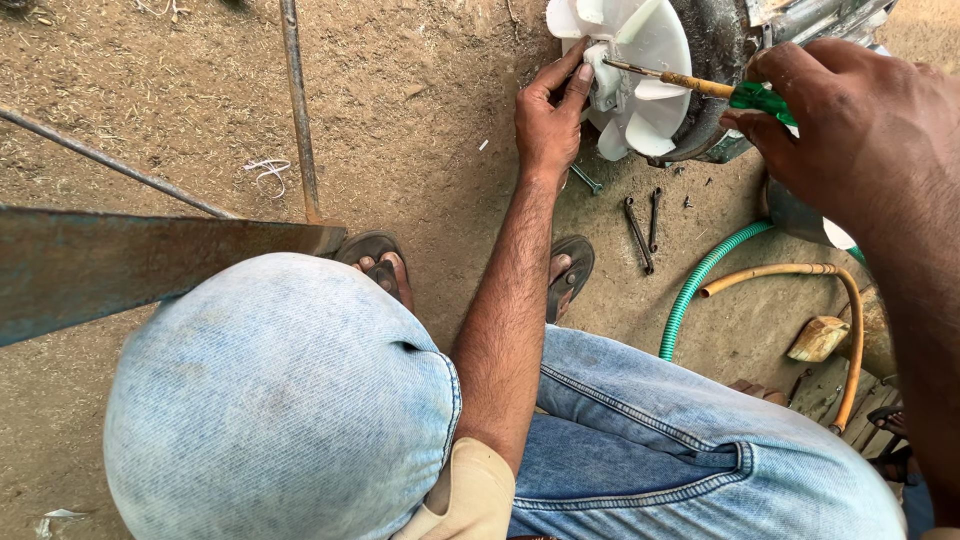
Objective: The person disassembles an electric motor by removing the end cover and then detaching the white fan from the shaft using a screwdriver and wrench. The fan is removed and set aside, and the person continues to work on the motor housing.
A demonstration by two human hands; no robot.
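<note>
Steadying white fan [640, 75], left hand [548, 120]; right hand [850, 120] gripping screwdriver [700, 85]

one head-worn view only, looking steeply down past the person's knees [290, 400] to the dirt ground [180, 90], close in on the white fan [640, 75] at the top edge.

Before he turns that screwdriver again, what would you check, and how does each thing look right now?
1. Screwdriver tip at the hub of the white fan: ok.
2. Left hand steadies the fan, fingers on the hub: ok.
3. Right hand grips the green handle: ok.
4. Tip seated in a screw head: cannot tell, too small.
5. Wrenches lie on the dirt within reach: ok.
6. Green hose lies away from the sandalled feet: ok.
</note>
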